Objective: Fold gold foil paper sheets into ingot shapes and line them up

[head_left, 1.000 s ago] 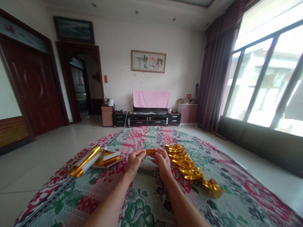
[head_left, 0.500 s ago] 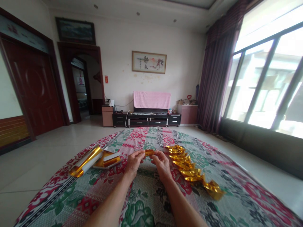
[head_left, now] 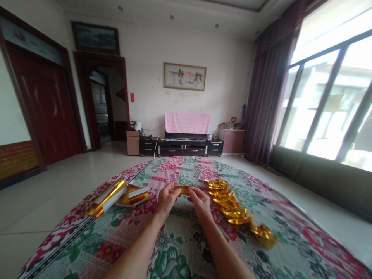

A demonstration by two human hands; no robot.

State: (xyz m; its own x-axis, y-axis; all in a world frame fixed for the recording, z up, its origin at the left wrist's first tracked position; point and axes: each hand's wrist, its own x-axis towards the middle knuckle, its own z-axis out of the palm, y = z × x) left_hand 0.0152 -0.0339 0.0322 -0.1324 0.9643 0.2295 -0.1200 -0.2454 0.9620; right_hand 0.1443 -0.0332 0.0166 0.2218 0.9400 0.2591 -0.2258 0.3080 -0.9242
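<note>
- Ends of gold strip (head_left: pixel 184 190) are partly covered by left hand (head_left: pixel 167 199) and right hand (head_left: pixel 201 202).
- Forearms (head_left: pixel 138 248) are cut by bottom edge.
- Window (head_left: pixel 321 100) is cropped at right.

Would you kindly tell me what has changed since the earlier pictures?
The left hand has shifted its grip on the gold foil strip: its index finger now appears lifted, showing more of the strip. The right hand has curled its fingers in more. Neither hand let go. The folded gold foil pieces and the rolled gold foil sheet stayed put on the floral cloth.
</note>
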